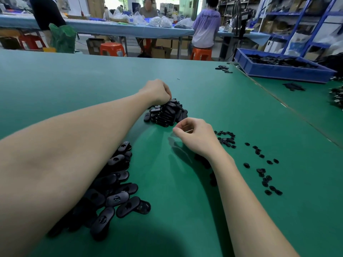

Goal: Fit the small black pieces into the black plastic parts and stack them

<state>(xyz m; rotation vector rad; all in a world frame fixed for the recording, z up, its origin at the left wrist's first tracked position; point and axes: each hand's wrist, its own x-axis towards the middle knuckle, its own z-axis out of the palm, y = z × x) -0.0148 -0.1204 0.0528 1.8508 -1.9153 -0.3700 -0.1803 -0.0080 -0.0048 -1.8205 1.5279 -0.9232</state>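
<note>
A blue plastic crate (278, 72) holds black parts, while on the green table (74, 80) the left hand (157, 91) pinches the stacked black oval plastic parts (167, 114) and the right hand (196, 136) hovers curled, apparently empty, near scattered small black pieces (259, 164).

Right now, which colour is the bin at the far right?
Blue bin, seen in the head view.

Black plastic parts (167, 113) on a green table (92, 80); blue bin (278, 73), orange stools (111, 49).
</note>
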